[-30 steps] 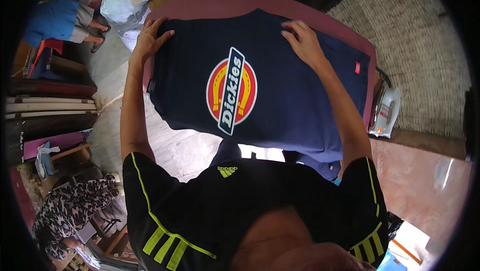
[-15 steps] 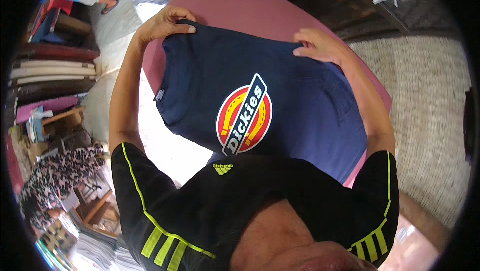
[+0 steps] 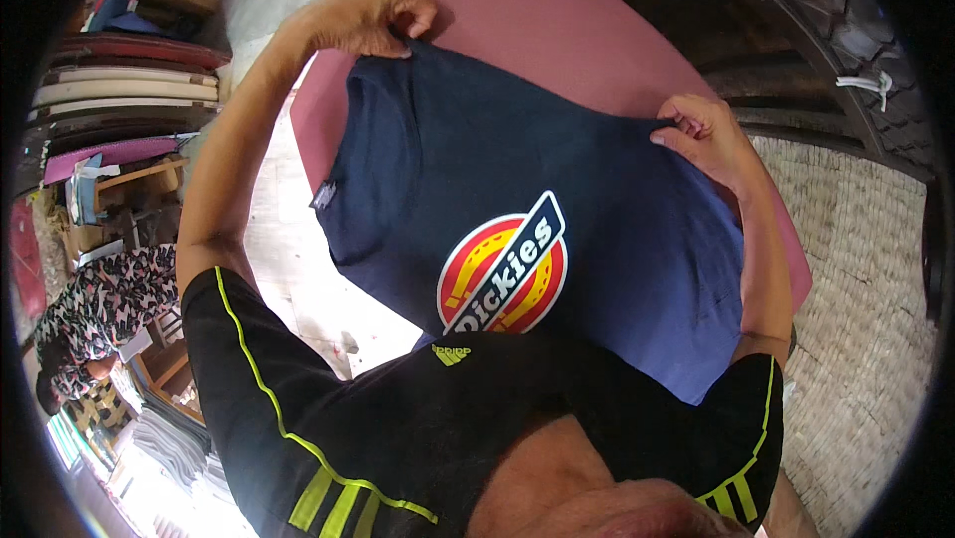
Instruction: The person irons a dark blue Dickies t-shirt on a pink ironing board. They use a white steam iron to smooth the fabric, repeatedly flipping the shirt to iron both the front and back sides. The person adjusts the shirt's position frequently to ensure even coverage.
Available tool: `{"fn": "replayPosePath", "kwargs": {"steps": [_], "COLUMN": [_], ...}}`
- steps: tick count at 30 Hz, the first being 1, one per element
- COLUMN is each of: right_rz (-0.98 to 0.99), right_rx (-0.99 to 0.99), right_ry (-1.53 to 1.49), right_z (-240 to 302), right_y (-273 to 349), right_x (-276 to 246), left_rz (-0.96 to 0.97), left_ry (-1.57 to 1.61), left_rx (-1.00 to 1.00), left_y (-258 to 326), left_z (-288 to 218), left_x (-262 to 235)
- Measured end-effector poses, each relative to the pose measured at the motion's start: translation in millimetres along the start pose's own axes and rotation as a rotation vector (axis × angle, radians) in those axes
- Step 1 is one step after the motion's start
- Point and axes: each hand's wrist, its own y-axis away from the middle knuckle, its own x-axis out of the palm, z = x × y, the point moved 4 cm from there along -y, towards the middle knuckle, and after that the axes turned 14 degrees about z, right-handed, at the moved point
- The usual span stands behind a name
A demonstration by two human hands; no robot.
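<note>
A navy T-shirt (image 3: 537, 140) with a large red, yellow and white print (image 3: 502, 269) is stretched between my hands. Its neckline faces left, and a small dark label (image 3: 323, 196) shows at the collar. At the far left, my left hand (image 3: 378, 21) pinches the cloth by the shoulder. The far edge farther right is gripped between the thumb and fingers of my right hand (image 3: 704, 138). Beneath the shirt lies a pink cloth-covered board (image 3: 557, 21), partly hidden by it. The shirt's near part passes out of sight under my chest.
Stacked boards and folded cloth (image 3: 129, 90) stand at the left. Beyond them, a person in a patterned garment (image 3: 124, 289) bends over near papers (image 3: 164, 439). At the right is a woven mat wall or floor (image 3: 846, 269); a white tie (image 3: 865, 88) hangs on dark wood.
My hands have spread apart, the right one moving right and slightly nearer, pulling the shirt's far edge taut. The whole view has shifted a little too.
</note>
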Motion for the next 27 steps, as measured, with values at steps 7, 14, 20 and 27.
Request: {"fn": "replayPosePath", "kwargs": {"steps": [7, 14, 20, 27], "right_rz": [-0.003, 0.036, 0.060, 0.147], "right_rx": [-0.075, 0.017, 0.075, 0.152], "right_ry": [0.101, 0.116, 0.045, -0.246], "right_z": [6, -1, -4, 3], "right_y": [-3, -1, -8, -2], "right_x": [-1, -1, 1, -2], "left_rz": [-0.051, -0.052, -0.336, -0.387], "left_ry": [0.130, 0.243, 0.242, -0.032], "left_rx": [0.265, 0.289, 0.408, 0.211], "left_y": [-5, -11, 9, 19], "left_z": [-10, -15, -8, -8], "left_x": [-1, 4, -6, -1]}}
